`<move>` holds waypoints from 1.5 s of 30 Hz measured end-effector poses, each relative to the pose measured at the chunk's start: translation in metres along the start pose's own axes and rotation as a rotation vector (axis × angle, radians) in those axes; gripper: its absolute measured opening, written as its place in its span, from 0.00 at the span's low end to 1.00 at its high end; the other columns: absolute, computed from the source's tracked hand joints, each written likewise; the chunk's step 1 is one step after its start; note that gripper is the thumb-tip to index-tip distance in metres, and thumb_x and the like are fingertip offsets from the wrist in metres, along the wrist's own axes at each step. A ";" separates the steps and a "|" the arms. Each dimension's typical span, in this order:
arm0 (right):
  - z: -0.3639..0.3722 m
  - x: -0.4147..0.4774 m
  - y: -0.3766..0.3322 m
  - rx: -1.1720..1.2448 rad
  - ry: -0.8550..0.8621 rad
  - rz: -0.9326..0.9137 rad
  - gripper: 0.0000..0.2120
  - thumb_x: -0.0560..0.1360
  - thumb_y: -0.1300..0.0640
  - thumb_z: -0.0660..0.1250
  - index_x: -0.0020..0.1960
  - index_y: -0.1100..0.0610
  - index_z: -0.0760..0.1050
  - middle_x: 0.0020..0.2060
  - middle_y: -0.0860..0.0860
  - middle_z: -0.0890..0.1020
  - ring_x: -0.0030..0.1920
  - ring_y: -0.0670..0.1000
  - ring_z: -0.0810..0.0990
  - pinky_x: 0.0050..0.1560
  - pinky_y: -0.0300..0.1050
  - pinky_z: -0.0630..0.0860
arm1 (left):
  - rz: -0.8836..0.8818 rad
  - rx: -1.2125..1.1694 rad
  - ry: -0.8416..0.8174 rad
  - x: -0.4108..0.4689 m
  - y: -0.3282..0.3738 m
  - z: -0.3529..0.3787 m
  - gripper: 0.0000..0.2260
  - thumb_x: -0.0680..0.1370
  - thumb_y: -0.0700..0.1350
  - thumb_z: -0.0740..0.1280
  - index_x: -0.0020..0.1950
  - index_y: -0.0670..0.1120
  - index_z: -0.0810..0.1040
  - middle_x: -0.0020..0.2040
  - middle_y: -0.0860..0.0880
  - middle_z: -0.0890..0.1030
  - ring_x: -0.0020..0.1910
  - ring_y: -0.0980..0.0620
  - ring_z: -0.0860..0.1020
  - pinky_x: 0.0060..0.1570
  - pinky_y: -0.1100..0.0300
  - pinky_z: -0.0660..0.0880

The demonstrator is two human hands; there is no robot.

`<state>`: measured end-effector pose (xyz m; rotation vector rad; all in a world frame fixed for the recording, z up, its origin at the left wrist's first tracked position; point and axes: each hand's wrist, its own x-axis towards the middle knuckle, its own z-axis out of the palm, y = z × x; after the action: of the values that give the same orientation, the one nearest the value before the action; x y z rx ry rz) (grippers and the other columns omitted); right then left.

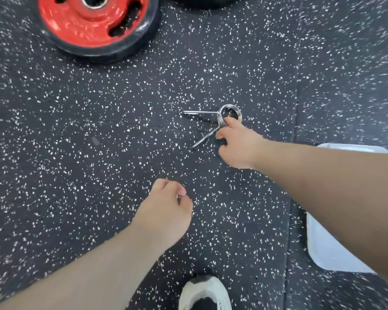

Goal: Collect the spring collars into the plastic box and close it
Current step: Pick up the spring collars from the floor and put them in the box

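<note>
One shoe (205, 291) shows nearest me at the bottom edge, and just beyond it my left hand (166, 211) hangs over the speckled floor (76, 153), fingers curled loosely in, holding nothing. To the right lies a white plastic piece (329, 249), box or lid, I cannot tell, mostly behind my forearm. Farther out my right hand (238, 146) pinches the coil of a spring collar (221, 120) lying on the floor, handles splayed left. I judge this the pickup step; next I must lift it and carry it back right. Farthest, a red weight plate (94, 25) rests.
</note>
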<state>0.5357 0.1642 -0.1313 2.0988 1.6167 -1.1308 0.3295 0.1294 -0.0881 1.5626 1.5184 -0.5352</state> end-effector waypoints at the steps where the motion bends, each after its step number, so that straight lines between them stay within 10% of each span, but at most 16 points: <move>1: 0.003 0.003 0.000 0.006 0.015 0.013 0.21 0.79 0.57 0.54 0.71 0.54 0.66 0.75 0.49 0.55 0.66 0.57 0.70 0.57 0.46 0.72 | -0.004 -0.001 -0.008 0.000 -0.004 0.001 0.13 0.82 0.49 0.54 0.63 0.54 0.73 0.65 0.59 0.66 0.35 0.55 0.77 0.41 0.59 0.70; 15: 0.031 -0.049 0.031 0.168 0.235 -0.017 0.02 0.75 0.59 0.61 0.48 0.55 0.70 0.49 0.50 0.72 0.46 0.55 0.73 0.45 0.46 0.69 | 0.050 -0.046 0.043 -0.026 0.028 0.017 0.13 0.82 0.50 0.56 0.66 0.54 0.70 0.65 0.58 0.68 0.37 0.57 0.79 0.38 0.62 0.70; 21: 0.028 -0.107 0.068 0.117 0.173 -0.220 0.10 0.71 0.65 0.62 0.36 0.52 0.65 0.37 0.46 0.70 0.39 0.52 0.72 0.41 0.46 0.70 | 0.071 -0.016 0.158 -0.044 0.058 0.030 0.22 0.81 0.52 0.60 0.75 0.51 0.65 0.70 0.53 0.70 0.56 0.49 0.78 0.52 0.57 0.66; 25: 0.031 -0.152 0.094 0.138 0.198 -0.272 0.19 0.71 0.65 0.62 0.31 0.48 0.58 0.34 0.44 0.67 0.37 0.49 0.68 0.39 0.44 0.68 | 0.087 0.062 -0.102 -0.065 0.086 0.065 0.19 0.82 0.57 0.54 0.67 0.51 0.72 0.60 0.51 0.81 0.53 0.46 0.80 0.51 0.55 0.73; 29: 0.042 -0.192 0.124 0.238 0.233 -0.254 0.20 0.70 0.66 0.62 0.31 0.47 0.57 0.33 0.43 0.67 0.35 0.47 0.68 0.39 0.42 0.64 | 0.153 0.074 -0.186 -0.090 0.110 0.102 0.16 0.83 0.54 0.51 0.50 0.47 0.75 0.41 0.48 0.80 0.40 0.48 0.80 0.44 0.52 0.76; 33: 0.050 -0.240 0.166 0.489 0.413 -0.073 0.10 0.71 0.66 0.63 0.37 0.53 0.66 0.55 0.51 0.76 0.53 0.54 0.76 0.52 0.41 0.70 | 0.197 0.058 -0.124 -0.120 0.150 0.138 0.16 0.85 0.51 0.50 0.48 0.44 0.71 0.36 0.49 0.72 0.31 0.52 0.69 0.30 0.55 0.62; 36: 0.056 -0.268 0.204 0.641 0.400 0.226 0.02 0.75 0.56 0.61 0.48 0.53 0.70 0.48 0.49 0.78 0.43 0.51 0.76 0.43 0.44 0.73 | 0.266 0.024 -0.087 -0.145 0.180 0.173 0.15 0.85 0.50 0.50 0.44 0.45 0.67 0.36 0.48 0.71 0.30 0.52 0.67 0.29 0.54 0.60; 40: 0.073 -0.311 0.237 0.878 0.220 0.430 0.21 0.74 0.36 0.55 0.56 0.50 0.70 0.49 0.51 0.82 0.48 0.54 0.82 0.52 0.50 0.77 | 0.372 0.030 -0.069 -0.182 0.214 0.223 0.13 0.85 0.51 0.51 0.49 0.44 0.68 0.36 0.47 0.71 0.31 0.50 0.69 0.30 0.53 0.60; 45: 0.088 -0.379 0.285 0.882 0.229 0.476 0.20 0.74 0.39 0.63 0.56 0.53 0.68 0.41 0.48 0.78 0.40 0.48 0.76 0.33 0.42 0.67 | 0.495 0.112 -0.203 -0.234 0.249 0.282 0.11 0.84 0.54 0.52 0.55 0.47 0.68 0.35 0.50 0.71 0.31 0.49 0.70 0.31 0.52 0.62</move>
<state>0.7275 -0.2553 0.0082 3.0016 0.5990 -1.6353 0.6009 -0.2040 0.0198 1.8302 0.9160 -0.4775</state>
